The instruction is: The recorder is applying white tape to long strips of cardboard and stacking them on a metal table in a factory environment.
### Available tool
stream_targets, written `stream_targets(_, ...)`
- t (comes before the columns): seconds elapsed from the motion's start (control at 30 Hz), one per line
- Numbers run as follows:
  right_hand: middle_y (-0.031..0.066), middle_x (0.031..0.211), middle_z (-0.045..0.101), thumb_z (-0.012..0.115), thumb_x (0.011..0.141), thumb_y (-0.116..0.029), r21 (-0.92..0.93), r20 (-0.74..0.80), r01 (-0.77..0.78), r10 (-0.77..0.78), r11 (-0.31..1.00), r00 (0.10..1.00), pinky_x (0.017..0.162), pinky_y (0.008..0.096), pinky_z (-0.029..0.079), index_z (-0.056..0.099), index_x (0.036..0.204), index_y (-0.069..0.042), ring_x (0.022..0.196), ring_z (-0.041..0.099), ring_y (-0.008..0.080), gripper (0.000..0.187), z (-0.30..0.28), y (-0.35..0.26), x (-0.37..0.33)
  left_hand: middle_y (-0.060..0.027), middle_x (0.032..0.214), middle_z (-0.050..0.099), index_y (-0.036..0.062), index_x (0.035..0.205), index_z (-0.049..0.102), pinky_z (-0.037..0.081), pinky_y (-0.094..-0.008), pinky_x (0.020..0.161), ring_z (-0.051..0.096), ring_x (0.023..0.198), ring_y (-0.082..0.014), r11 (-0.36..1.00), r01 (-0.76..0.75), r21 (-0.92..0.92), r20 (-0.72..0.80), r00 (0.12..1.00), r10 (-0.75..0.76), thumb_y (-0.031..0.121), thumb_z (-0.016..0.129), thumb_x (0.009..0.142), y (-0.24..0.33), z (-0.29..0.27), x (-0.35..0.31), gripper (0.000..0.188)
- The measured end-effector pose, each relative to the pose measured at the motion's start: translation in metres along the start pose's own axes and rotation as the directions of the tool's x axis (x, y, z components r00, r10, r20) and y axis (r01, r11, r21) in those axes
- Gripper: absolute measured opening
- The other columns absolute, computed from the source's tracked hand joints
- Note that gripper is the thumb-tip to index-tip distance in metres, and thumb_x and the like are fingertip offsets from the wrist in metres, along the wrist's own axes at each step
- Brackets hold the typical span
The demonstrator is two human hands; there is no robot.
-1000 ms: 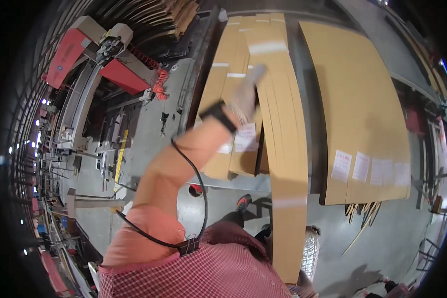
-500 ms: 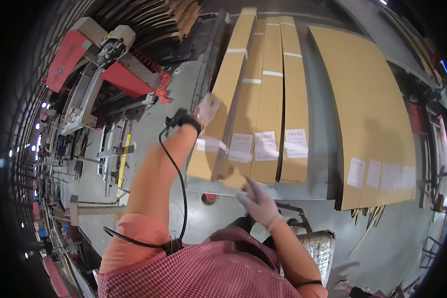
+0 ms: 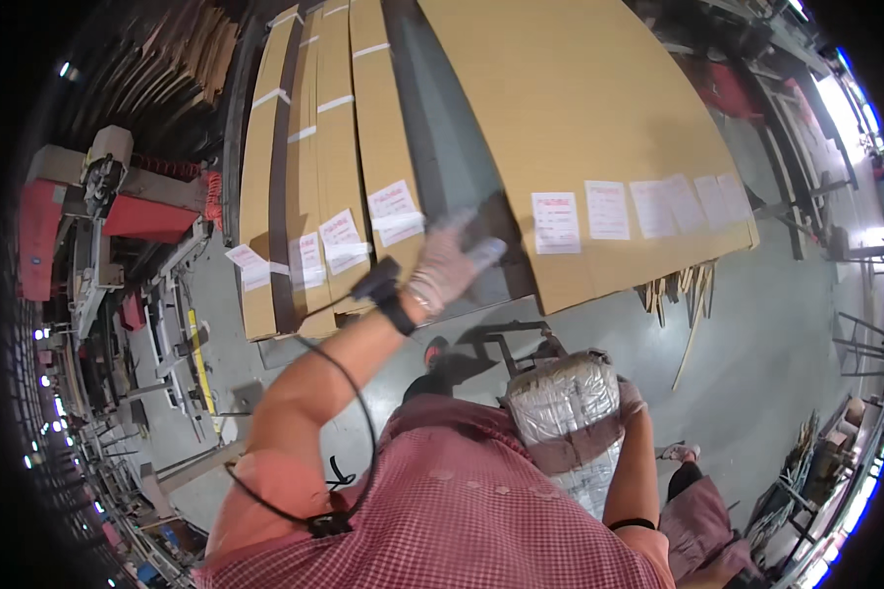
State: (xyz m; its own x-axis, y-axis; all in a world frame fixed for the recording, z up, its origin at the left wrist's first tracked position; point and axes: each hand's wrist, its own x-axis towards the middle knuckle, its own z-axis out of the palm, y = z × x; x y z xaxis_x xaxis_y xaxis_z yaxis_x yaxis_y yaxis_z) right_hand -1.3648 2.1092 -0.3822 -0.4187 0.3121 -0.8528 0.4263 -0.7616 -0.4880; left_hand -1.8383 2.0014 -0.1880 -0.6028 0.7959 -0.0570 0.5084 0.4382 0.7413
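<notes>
My left hand (image 3: 444, 273), in a pale glove, reaches over the grey gap between two groups of cardboard packs. Its fingers are smeared by motion, and a whitish streak beside them cannot be made out. Just left of it lies a long narrow cardboard pack (image 3: 381, 128) with a white label (image 3: 396, 211) taped on. Several similar narrow packs (image 3: 262, 167) lie farther left, each labelled near its front end. My right hand (image 3: 633, 401) is low at the right side of a silver-wrapped padded block (image 3: 565, 398), apparently touching it; its fingers are mostly hidden.
A wide cardboard stack (image 3: 599, 108) with several labels fills the right of the grey table (image 3: 452, 137). Wood strips (image 3: 692, 294) stick out beneath it. A red and grey machine (image 3: 147, 216) stands at left. Another person (image 3: 697, 515) is low at the right.
The view has swung right. My left hand has left the leftmost pack for the gap beside the wide stack. My right hand has moved from the packs' front ends down to the silver-wrapped block.
</notes>
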Motion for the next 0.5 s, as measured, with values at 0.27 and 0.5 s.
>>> stream_targets(0.27,0.0154,0.111,0.071,0.064,0.096,-0.015,0.147,0.008,-0.052,0.052,0.988,0.999,0.088,0.0382,0.056,0.063,0.125,0.004,0.102,0.067,0.0271,0.035,-0.045,-0.029,-0.030,-0.0168,0.130,0.063,-0.0048,0.137,0.048,0.047,-0.0308,0.097,0.062,0.116,-0.0239,0.860,0.445,-0.249,0.296,0.880,-0.370,0.047,0.067,0.093,0.025,0.132,0.052,0.070)
stream_targets(0.5,0.0148,0.133,0.057,0.073,0.089,-0.033,-0.115,-0.325,0.620,-0.619,0.776,0.715,0.085,0.0327,0.054,0.053,0.131,-0.001,0.113,0.061,0.0235,0.057,0.092,-0.147,-0.048,-0.0145,0.126,0.064,-0.0053,0.132,0.053,0.047,-0.0326,0.094,0.061,0.109,-0.0237,0.660,0.585,-0.472,0.132,0.787,-0.603,0.047,0.073,0.088,0.051,0.128,0.040,0.071)
